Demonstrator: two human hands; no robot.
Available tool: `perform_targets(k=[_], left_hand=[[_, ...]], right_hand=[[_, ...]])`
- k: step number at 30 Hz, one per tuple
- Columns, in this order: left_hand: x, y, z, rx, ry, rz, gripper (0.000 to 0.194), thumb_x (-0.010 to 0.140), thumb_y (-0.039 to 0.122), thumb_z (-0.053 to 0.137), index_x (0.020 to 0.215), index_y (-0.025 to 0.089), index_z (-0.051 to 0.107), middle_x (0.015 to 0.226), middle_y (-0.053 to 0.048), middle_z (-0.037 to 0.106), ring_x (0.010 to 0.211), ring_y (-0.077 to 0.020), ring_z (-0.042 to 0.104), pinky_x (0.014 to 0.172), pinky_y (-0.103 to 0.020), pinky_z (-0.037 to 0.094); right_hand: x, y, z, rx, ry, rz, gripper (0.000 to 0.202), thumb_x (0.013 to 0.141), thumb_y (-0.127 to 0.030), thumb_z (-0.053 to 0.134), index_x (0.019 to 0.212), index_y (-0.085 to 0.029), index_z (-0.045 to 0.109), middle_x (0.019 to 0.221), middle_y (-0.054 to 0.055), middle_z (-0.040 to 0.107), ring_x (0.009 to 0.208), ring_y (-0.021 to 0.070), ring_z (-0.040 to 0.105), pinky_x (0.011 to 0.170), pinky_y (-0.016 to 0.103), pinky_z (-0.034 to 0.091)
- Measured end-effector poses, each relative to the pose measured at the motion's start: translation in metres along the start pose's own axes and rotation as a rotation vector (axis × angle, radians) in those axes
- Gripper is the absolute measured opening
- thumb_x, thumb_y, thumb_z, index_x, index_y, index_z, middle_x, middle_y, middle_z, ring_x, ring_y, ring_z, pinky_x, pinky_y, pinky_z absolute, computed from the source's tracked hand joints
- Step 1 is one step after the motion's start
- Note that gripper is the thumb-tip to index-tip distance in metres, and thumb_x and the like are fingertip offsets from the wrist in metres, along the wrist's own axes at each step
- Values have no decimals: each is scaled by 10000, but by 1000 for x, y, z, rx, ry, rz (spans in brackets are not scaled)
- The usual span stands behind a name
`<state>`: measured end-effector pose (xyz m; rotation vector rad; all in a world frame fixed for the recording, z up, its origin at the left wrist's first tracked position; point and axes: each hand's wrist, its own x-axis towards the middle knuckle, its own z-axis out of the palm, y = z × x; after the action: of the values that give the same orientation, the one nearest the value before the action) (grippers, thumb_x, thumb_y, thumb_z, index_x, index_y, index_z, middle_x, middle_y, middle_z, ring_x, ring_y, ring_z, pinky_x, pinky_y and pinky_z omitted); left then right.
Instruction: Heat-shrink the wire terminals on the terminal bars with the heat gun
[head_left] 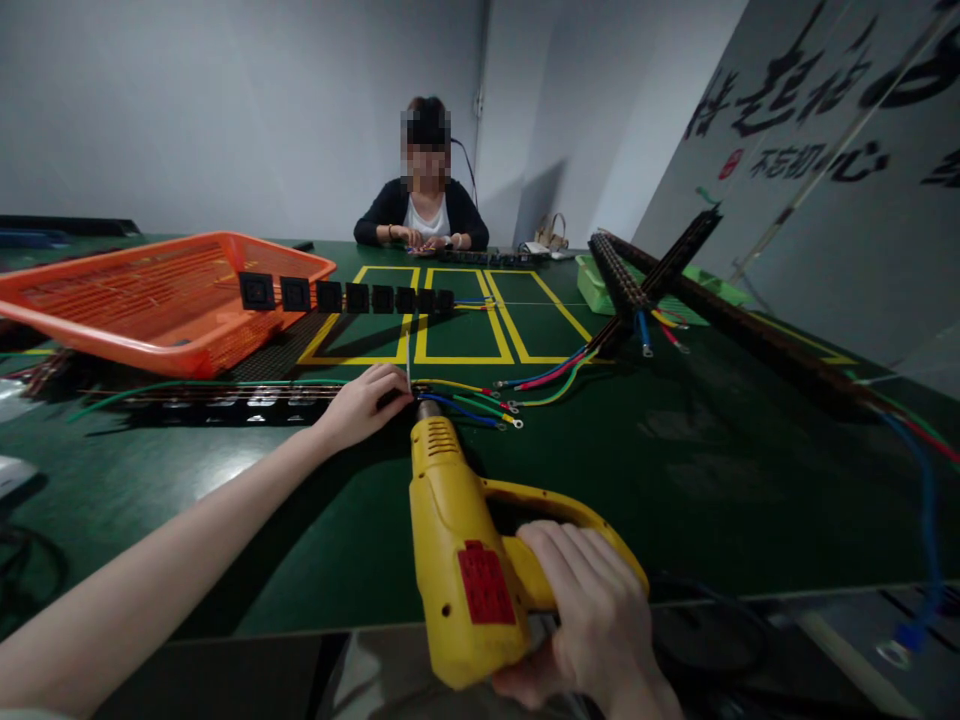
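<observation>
While the right hand (592, 590) wraps round the handle of a yellow heat gun (446, 500), the gun's nozzle (429, 409) sits close to the right end of a black strip (225, 408) on the near left of the green table (697, 540). The left hand (366, 408) bends thumb and fingers at that end; I cannot tell whether they pinch it. Coloured wires (480, 420) fan out rightward. An orange basket (210, 362) stands far left of the gun, and a person (388, 208) sits beyond.
</observation>
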<state>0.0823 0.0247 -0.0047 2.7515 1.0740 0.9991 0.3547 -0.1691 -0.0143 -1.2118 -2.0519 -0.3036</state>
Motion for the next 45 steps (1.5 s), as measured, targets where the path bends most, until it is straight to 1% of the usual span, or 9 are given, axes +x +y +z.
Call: perform_targets(k=[3, 5, 7, 9, 13, 26, 34, 39, 45], left_hand=[[-2, 0, 3, 13, 27, -7, 165, 898, 313, 469, 964, 208, 577, 1042, -50, 594, 1004, -181, 548, 870, -337, 473], [-1, 1, 4, -2, 39, -17, 163, 895, 308, 470, 941, 207, 590, 1027, -48, 603, 992, -181, 557, 866, -338, 477], [0, 2, 3, -23, 45, -33, 161, 889, 311, 476, 903, 206, 598, 1008, -46, 606, 982, -181, 563, 858, -336, 480], [0, 1, 3, -29, 45, -45, 160, 885, 310, 478, 899, 207, 599, 1003, -45, 602, 980, -182, 563, 856, -336, 479], [0, 0, 2, -35, 47, -56, 155, 885, 305, 472, 894, 206, 591, 997, -46, 590, 974, -179, 559, 858, -335, 474], [-3, 3, 0, 29, 15, -51, 146, 901, 281, 428, 937, 204, 547, 1053, -60, 551, 1024, -191, 525, 890, -353, 462], [-3, 6, -1, 34, -3, -50, 159, 898, 283, 420, 952, 207, 549, 1055, -67, 549, 1025, -208, 523, 897, -386, 466], [-4, 6, -2, 36, 4, -32, 132, 889, 281, 451, 962, 214, 537, 1076, -56, 547, 1041, -197, 522, 898, -361, 463], [-5, 3, -1, 52, -4, -37, 132, 858, 291, 504, 963, 216, 530, 1088, -56, 545, 1052, -211, 522, 901, -379, 464]], right_hand=[[8, -9, -1, 73, -78, 89, 868, 558, -891, 441, 955, -143, 632, 870, 85, 680, 786, 228, 629, 726, 342, 437], [17, -18, -5, 119, -188, 104, 902, 547, -854, 520, 1115, -157, 593, 990, 87, 661, 891, 247, 606, 808, 367, 428], [27, -28, -10, 159, -324, 79, 1026, 540, -831, 567, 1330, -188, 444, 1145, 94, 606, 1045, 281, 548, 940, 426, 380], [35, -36, -13, 189, -455, 84, 1163, 501, -805, 628, 1443, -231, 260, 1194, 89, 567, 1100, 300, 509, 994, 477, 340], [44, -40, -11, 265, -598, 178, 1273, 443, -724, 728, 1474, -290, 119, 1130, 62, 586, 1016, 281, 557, 920, 454, 414], [36, -34, -3, 228, -505, 96, 1160, 523, -796, 608, 1455, -202, 254, 1050, 93, 620, 915, 271, 597, 846, 444, 447], [27, -18, -17, 164, -472, 82, 1203, 500, -854, 567, 1454, -191, 253, 1067, 97, 624, 912, 271, 613, 838, 448, 469], [21, -8, -28, 122, -504, 97, 1212, 499, -851, 578, 1454, -189, 233, 1044, 96, 629, 909, 277, 616, 817, 447, 487], [8, 5, -39, 57, -473, 103, 1216, 518, -832, 592, 1467, -217, 147, 1152, 113, 612, 963, 290, 619, 830, 459, 498]])
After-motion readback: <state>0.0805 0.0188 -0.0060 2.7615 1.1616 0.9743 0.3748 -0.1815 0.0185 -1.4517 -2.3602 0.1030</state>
